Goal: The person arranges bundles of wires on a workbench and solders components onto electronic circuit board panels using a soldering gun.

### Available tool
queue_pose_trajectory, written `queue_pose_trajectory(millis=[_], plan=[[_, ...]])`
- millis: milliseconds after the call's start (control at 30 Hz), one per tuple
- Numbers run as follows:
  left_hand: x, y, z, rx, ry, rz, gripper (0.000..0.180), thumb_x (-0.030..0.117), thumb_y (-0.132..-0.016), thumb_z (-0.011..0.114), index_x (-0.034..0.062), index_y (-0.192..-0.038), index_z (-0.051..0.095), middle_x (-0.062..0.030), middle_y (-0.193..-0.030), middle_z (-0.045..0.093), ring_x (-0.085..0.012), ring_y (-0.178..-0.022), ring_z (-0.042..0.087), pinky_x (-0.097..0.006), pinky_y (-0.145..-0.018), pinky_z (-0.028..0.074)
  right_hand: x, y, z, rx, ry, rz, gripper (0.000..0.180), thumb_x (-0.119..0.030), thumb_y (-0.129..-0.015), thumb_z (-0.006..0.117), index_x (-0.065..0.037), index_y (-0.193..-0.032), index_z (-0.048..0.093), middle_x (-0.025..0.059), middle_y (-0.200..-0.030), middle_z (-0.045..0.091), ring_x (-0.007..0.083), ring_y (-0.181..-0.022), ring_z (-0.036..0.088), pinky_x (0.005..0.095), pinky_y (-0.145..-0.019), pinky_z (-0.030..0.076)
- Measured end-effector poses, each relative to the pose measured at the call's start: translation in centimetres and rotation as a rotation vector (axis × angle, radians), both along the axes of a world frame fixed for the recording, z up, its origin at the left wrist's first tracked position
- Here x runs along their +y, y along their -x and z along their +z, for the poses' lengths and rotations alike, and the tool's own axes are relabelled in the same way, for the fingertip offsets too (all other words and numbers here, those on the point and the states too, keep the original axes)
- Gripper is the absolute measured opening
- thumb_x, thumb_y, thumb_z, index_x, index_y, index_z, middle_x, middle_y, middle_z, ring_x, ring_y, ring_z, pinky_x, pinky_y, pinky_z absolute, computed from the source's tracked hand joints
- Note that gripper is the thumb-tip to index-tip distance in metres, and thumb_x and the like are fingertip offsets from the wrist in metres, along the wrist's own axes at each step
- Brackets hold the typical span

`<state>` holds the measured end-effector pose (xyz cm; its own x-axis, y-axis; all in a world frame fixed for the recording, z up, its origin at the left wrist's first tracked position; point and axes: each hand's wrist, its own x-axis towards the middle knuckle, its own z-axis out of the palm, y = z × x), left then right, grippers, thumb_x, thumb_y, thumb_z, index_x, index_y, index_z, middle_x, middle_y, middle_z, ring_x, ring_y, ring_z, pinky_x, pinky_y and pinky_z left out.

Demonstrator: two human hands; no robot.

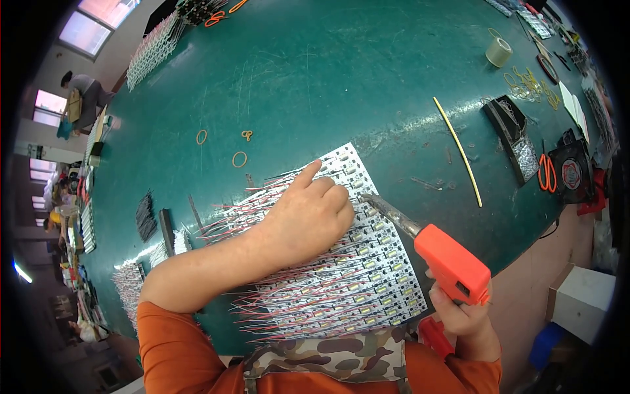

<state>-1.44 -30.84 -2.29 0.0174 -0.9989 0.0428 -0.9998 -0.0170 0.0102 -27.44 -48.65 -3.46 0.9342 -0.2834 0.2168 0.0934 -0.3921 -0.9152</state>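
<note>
A white panel of small circuit boards (400, 279) lies at a slant on the green table, with rows of thin red and white wires (252, 314) sticking out to its left. My left hand (308, 210) rests over its upper part, the index finger reaching forward and the other fingers curled. The thumb and whatever those fingers may hold are hidden beneath the hand. On the right, my right hand (459, 314) grips a red-orange soldering gun (453, 262). Its metal tip (369, 197) meets the panel just right of my left hand's knuckles.
Rubber bands (239, 159) lie beyond the panel. Wire bundles (146, 217) and a dark bar (167, 231) sit left. Rightward are a yellow stick (457, 151), a black tray (515, 138), orange-handled scissors (546, 174), a black fan (572, 172) and a spool (499, 52). A person (85, 98) stands far left.
</note>
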Motion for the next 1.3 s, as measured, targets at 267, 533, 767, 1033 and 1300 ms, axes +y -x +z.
queue_pose_trajectory(millis=[267,533,767,1033,1300], plan=[[0.0,0.0,0.0,0.005,-0.022,-0.001,0.02,0.012,-0.078,0.061,0.0024,-0.095,0.066,-0.0081,-0.086,0.06,-0.0256,-0.091,0.063,-0.056,-0.106,0.044,0.1,-0.1,0.0,0.048,-0.078,0.033,0.056,-0.002,-0.083,0.071,0.013,-0.131,0.047,0.021,-0.11,0.069,0.0227,-0.087,0.07,0.0319,-0.079,0.055],[-0.1,-0.1,-0.1,-0.001,-0.011,-0.007,0.019,0.012,-0.078,0.061,0.0029,-0.093,0.066,-0.0076,-0.085,0.06,-0.0255,-0.089,0.063,-0.056,-0.106,0.043,0.1,-0.3,0.1,0.051,-0.029,0.029,0.055,-0.002,-0.083,0.07,0.013,-0.131,0.048,0.0217,-0.11,0.068,0.0246,-0.09,0.071,0.0336,-0.081,0.055],[-0.2,-0.1,-0.1,-0.022,-0.005,-0.013,0.016,0.011,-0.078,0.061,0.0033,-0.091,0.066,-0.0072,-0.083,0.059,-0.025,-0.087,0.063,-0.056,-0.106,0.044,0.2,0.3,-0.4,0.0,-0.025,-0.046,0.058,-0.001,-0.081,0.071,0.011,-0.133,0.048,0.012,-0.092,0.069,0.0155,-0.066,0.063,0.028,-0.065,0.052],[-0.2,0.0,0.1,-0.025,-0.018,-0.018,0.017,0.011,-0.078,0.061,0.0033,-0.092,0.066,-0.0074,-0.083,0.06,-0.025,-0.087,0.063,-0.056,-0.106,0.044,0.1,0.3,-0.3,-0.022,-0.005,-0.037,0.059,-0.002,-0.082,0.071,0.012,-0.134,0.047,0.0112,-0.091,0.069,0.0153,-0.066,0.063,0.0272,-0.065,0.052],[-0.1,0.1,0.1,-0.027,-0.03,-0.014,0.017,0.011,-0.078,0.061,0.0035,-0.093,0.066,-0.0074,-0.085,0.061,-0.0254,-0.089,0.064,-0.056,-0.106,0.043,0.4,1.3,-0.7,-0.02,-0.024,-0.069,0.059,-0.003,-0.082,0.072,0.012,-0.134,0.048,0.0098,-0.088,0.068,0.0147,-0.067,0.063,0.027,-0.066,0.052]])
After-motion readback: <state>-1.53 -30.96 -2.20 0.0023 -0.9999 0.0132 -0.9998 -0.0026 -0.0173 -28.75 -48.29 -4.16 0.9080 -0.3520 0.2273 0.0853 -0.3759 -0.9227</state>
